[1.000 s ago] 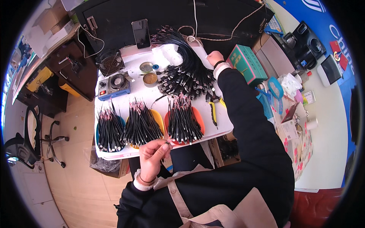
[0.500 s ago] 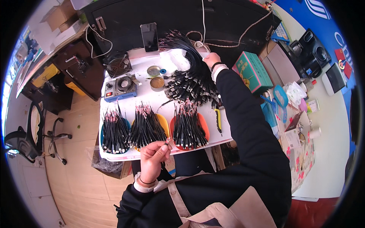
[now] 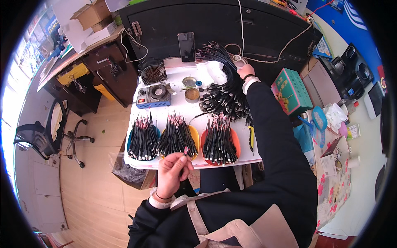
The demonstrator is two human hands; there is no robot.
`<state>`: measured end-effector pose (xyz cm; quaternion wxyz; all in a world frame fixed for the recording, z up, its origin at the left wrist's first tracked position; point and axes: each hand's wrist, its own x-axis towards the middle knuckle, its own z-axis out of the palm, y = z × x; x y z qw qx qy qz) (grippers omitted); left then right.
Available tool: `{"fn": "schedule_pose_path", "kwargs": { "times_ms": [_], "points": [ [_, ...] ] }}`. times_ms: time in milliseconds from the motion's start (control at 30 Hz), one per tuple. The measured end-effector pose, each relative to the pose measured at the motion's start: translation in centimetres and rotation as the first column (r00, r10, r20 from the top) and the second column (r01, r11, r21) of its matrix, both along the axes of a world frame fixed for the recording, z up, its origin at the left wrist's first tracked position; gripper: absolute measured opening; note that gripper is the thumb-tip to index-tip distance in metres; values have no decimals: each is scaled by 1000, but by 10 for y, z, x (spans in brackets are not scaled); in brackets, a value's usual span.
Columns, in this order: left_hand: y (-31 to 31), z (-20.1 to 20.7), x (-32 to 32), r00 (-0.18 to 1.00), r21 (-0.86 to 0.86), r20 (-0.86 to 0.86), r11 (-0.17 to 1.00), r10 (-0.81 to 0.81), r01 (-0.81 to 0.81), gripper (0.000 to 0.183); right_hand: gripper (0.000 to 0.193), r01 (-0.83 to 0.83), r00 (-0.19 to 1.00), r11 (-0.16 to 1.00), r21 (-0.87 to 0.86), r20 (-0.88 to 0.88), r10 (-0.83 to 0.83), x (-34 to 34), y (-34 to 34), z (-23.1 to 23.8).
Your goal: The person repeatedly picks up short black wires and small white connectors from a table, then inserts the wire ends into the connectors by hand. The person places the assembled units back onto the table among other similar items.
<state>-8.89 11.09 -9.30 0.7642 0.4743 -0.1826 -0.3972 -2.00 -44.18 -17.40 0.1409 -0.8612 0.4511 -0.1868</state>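
At the table's near edge my left hand point(image 3: 173, 170) pinches a short black cable point(image 3: 186, 151), its stripped pinkish wire ends poking up past the thumb. My right hand point(image 3: 246, 71) reaches to the far side, beside the thick bundle of long black cables point(image 3: 225, 97) with metal plugs. Its fingers are closed by a small whitish thing that I cannot make out. Three trays heaped with short black cables line the front: a blue tray point(image 3: 157, 131), a yellow tray point(image 3: 194, 134) and an orange tray point(image 3: 235, 142).
A blue soldering pot point(image 3: 154, 97), a small fan point(image 3: 153, 73), round tins point(image 3: 192, 95) and a phone point(image 3: 187, 47) stand toward the back left. Yellow-handled pliers point(image 3: 251, 138) lie by my right sleeve. A green box point(image 3: 291, 91) is at the right, an office chair point(image 3: 45, 134) at the left.
The whole view has shifted, so the table appears farther right and slightly lower. My left hand still pinches the cable; my right hand stays by the far end of the bundle.
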Motion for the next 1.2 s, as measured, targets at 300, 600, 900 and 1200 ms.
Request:
{"fn": "schedule_pose_path", "kwargs": {
  "times_ms": [300,600,900,1200],
  "points": [
    [12,5,-5,999,22,33,999,33,-33,16,26,-50,998,983,-177,-53,41,7,3,-12],
    [10,4,-9,1000,-59,-16,998,1,-2,18,11,-473,773,794,382,612,166,-31,61,106],
    [15,67,1,998,-321,34,946,48,-34,16,11,-839,438,527,138,745,503,-137,278,241],
    [55,103,32,966,-512,130,849,221,-126,17,14,-823,556,515,240,530,641,-213,511,87]
  ]
}}
